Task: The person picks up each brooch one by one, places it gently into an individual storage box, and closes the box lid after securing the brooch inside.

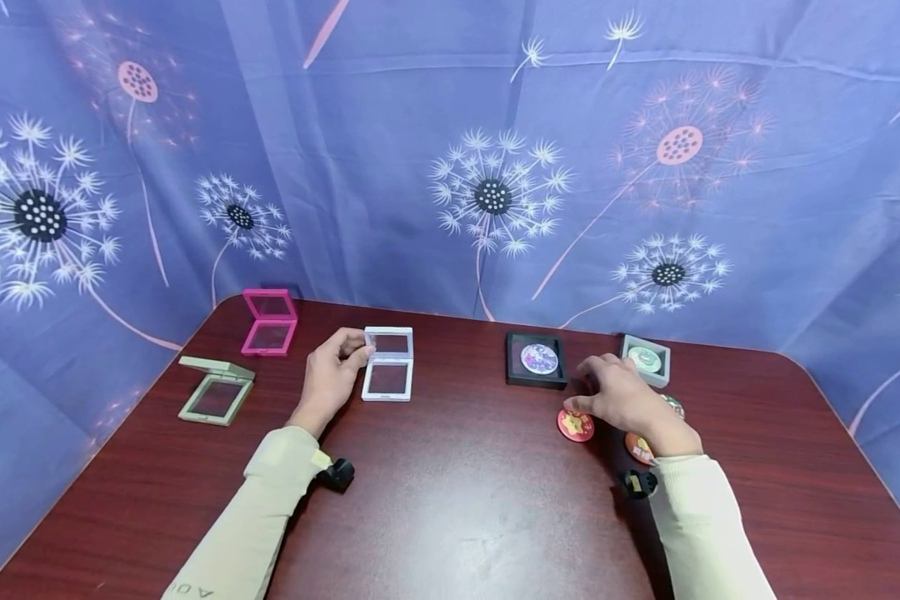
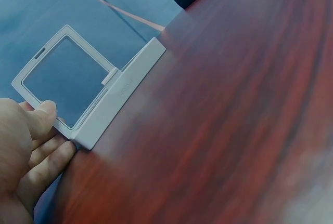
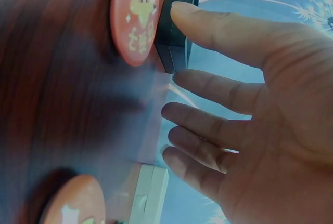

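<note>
My left hand (image 1: pixel 332 379) pinches the edge of the raised lid of a white hinged display case (image 1: pixel 387 380); in the left wrist view, the thumb lies on the lid's frame (image 2: pixel 67 30) with fingers behind it. Over on the right, my right hand (image 1: pixel 630 402) hovers with parted fingers and nothing in its grasp. Below its thumb lies a round red badge (image 1: pixel 575 427) with a yellow star figure. An orange badge (image 1: pixel 638 448) and a green-patterned badge (image 1: pixel 673 406) are partly hidden by that hand.
A black case (image 1: pixel 515 372) holds a purple round badge (image 1: pixel 539 359). Beside it, a grey-green case (image 1: pixel 663 378) holds a green badge (image 1: pixel 644 359). Opened pink (image 1: pixel 268 352) and pale green (image 1: pixel 217 367) cases stand at the left. Blue dandelion-print cloth (image 1: pixel 390 183) hangs behind the table.
</note>
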A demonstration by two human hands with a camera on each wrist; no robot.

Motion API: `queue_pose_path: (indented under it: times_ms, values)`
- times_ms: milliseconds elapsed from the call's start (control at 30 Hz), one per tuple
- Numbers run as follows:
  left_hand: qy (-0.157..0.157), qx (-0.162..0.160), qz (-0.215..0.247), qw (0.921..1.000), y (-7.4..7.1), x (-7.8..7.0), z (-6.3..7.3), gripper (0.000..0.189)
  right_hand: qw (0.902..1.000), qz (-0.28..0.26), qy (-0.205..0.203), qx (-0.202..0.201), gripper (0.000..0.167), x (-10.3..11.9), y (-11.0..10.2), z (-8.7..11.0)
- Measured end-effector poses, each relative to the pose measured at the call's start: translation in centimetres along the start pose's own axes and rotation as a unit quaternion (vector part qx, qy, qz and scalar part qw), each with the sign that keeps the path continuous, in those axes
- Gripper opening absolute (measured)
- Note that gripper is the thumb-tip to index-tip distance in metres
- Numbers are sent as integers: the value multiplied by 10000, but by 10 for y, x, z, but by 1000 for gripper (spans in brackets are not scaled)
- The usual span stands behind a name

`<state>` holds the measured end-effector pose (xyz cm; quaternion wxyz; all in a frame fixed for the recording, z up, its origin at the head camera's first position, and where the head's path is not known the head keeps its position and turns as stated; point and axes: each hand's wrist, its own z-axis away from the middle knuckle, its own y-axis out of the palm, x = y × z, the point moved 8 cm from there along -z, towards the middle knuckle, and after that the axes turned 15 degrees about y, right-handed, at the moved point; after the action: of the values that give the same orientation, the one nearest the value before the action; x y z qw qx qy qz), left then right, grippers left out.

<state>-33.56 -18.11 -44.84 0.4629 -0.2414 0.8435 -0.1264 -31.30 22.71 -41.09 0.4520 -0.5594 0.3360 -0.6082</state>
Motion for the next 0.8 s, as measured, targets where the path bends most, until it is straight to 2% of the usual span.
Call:
queue_pose_path:
  times_ms: [433, 667, 800]
  values:
    - [37, 108, -19, 9999, 7, -6, 1, 17, 9998, 144, -36, -166, 43, 7, 3, 5]
    - [-76, 244, 105, 9996, 12, -8, 3, 18, 9993, 259, -153, -210, 46, 9, 0, 10]
    - [-37, 297, 186, 9994, 16, -10, 3, 18, 9990, 330, -205, -220, 46, 10, 0, 10]
